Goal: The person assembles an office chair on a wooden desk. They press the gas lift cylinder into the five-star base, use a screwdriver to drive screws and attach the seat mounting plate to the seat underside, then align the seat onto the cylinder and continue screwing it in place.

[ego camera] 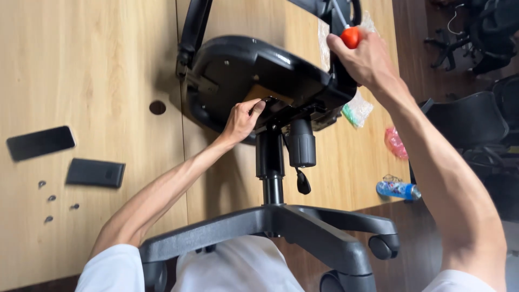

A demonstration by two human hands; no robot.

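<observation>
Phone [40, 143]: lies flat on the wooden table [97, 65], far left, dark screen up.
Black case [95, 173]: just right of the phone and a little lower, also flat.
Screws [50, 198]: five small dark ones, loose on the table below the phone and the case.
Left hand [241, 120]: fingers curled, the tips press on the metal plate under the seat [243, 65] — it grasps nothing that I can see.
Chair: lies upside down on the table, the seat on the wood, the column [269, 162] and the star base [281, 227] point toward the camera.
Right hand [363, 57]: clenched around a screwdriver [350, 37] with orange handle, at the far edge of the seat; the tip is hidden.
Plastic bags [358, 108]: small, on the table just right of the seat.
Bottle [397, 190]: blue, lies at the right table edge.
</observation>
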